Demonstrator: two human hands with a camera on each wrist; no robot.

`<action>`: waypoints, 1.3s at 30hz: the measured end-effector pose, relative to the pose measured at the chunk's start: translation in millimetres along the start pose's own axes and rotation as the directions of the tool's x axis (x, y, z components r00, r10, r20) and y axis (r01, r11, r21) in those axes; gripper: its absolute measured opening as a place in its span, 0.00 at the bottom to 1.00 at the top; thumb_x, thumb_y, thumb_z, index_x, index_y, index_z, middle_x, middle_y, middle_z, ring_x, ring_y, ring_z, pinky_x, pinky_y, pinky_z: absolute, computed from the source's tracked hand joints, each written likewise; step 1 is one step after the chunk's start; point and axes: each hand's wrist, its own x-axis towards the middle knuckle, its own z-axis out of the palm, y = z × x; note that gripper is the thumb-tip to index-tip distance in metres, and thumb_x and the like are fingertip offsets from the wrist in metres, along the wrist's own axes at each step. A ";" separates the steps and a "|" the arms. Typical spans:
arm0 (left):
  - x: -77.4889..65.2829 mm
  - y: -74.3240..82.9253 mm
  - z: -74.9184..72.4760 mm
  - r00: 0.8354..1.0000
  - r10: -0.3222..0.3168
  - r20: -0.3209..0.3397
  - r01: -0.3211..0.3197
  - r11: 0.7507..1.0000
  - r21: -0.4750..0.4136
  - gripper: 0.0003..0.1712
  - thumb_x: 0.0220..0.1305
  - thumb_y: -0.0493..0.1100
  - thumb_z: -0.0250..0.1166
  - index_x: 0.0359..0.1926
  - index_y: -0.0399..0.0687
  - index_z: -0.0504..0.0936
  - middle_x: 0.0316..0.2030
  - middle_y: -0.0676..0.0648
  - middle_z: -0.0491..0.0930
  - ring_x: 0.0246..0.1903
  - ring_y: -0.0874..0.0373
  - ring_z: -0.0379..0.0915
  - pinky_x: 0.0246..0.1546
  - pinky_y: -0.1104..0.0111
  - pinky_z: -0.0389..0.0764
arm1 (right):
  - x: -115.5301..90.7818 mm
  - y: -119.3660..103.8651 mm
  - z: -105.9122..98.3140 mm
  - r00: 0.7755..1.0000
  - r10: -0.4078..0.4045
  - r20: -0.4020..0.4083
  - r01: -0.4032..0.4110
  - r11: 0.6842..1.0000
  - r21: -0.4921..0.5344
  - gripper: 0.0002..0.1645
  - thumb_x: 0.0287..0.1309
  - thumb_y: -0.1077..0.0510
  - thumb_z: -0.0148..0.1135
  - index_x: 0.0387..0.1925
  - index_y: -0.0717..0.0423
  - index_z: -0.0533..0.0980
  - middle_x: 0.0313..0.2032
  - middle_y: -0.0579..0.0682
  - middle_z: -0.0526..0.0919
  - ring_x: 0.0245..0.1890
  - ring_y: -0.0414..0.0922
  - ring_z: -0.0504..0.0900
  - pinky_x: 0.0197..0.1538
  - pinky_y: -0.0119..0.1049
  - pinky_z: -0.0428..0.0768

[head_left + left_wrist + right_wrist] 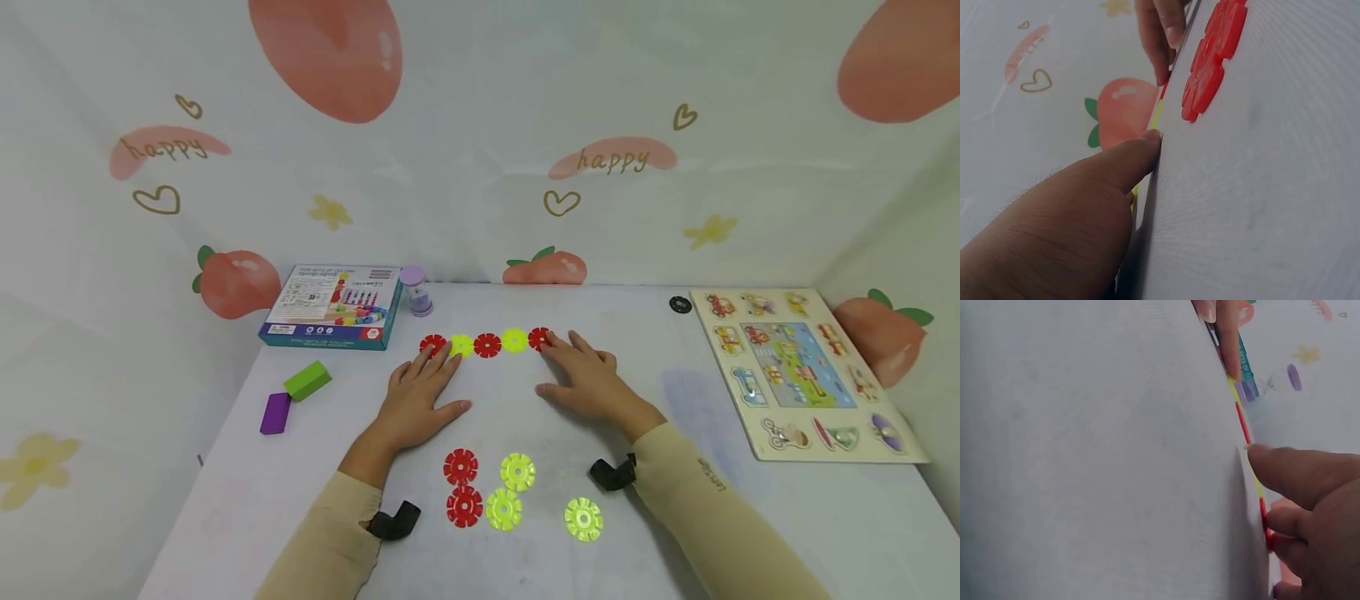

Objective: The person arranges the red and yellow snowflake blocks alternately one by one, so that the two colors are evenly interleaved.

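Notched plastic discs, red and yellow-green by turns, lie in a row across the table, with a red disc [487, 346] in the middle. My left hand [420, 400] lies palm down with fingers spread, fingertips on the leftmost red disc [431, 342] and at the edge of the yellow-green disc [462, 347] beside it. At the row's other end, my right hand [588, 379] touches the last red disc [537, 337] with extended fingers. Between that disc and the middle one sits another yellow-green disc [514, 340]. In the right wrist view the row shows edge-on, partly hidden by fingertips.
Nearer me lie loose red discs [461, 467] and yellow-green discs [583, 519]. A green block [307, 381], a purple block [275, 413], a toy box [330, 307] and an hourglass [417, 292] stand left. On the right are a wooden puzzle board [806, 375] and a black disc [680, 305].
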 end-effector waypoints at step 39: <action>0.9 4.3 -1.5 1.000 -0.014 0.015 0.014 1.000 0.007 0.49 0.57 0.76 0.50 0.75 0.64 0.51 0.75 0.55 0.40 0.72 0.51 0.29 0.65 0.44 0.38 | -181.6 -22.3 27.7 0.981 -0.167 0.101 0.110 0.900 0.422 0.18 0.56 0.49 0.68 0.46 0.34 0.72 0.45 0.34 0.69 0.44 0.35 0.70 0.45 0.30 0.73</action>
